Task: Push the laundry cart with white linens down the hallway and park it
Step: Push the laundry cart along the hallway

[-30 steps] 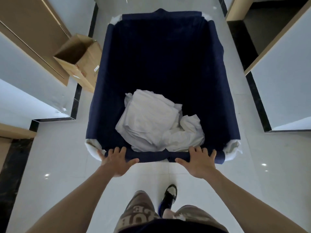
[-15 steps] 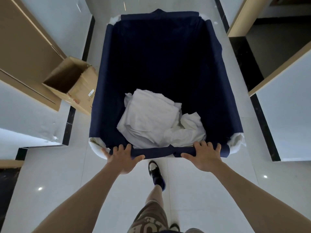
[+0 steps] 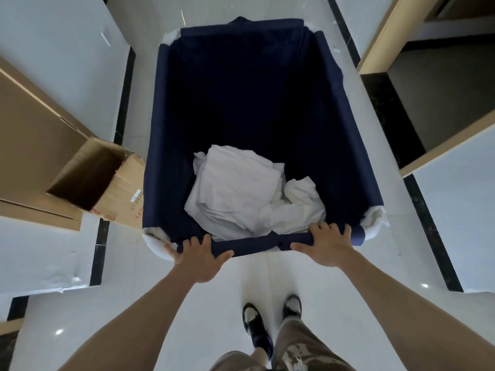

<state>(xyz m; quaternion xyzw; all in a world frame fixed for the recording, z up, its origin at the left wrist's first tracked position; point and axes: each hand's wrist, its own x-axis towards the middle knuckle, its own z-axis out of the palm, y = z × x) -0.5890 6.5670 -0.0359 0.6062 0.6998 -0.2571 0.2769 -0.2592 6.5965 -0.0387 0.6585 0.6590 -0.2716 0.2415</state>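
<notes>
A deep laundry cart [image 3: 160, 135] lined with navy fabric fills the middle of the view. White linens [image 3: 241, 194] lie bunched at its bottom near my side. My left hand [image 3: 199, 257] grips the cart's near rim on the left, fingers curled over the navy-wrapped bar. My right hand [image 3: 328, 245] grips the same rim on the right, thumb under the bar. White padding shows at the cart's corners.
An open cardboard box [image 3: 99, 183] lies on its side against the cart's left wall. A tan wooden door [image 3: 32, 135] and white walls line the left. On the right a doorway [image 3: 439, 89] opens into a dark room. Glossy white floor tiles [image 3: 270, 279] lie under my feet.
The cart and I have rolled forward along the hallway. The cardboard box has slid nearer and now sits beside the cart's near left corner. My feet have come together behind the cart.
</notes>
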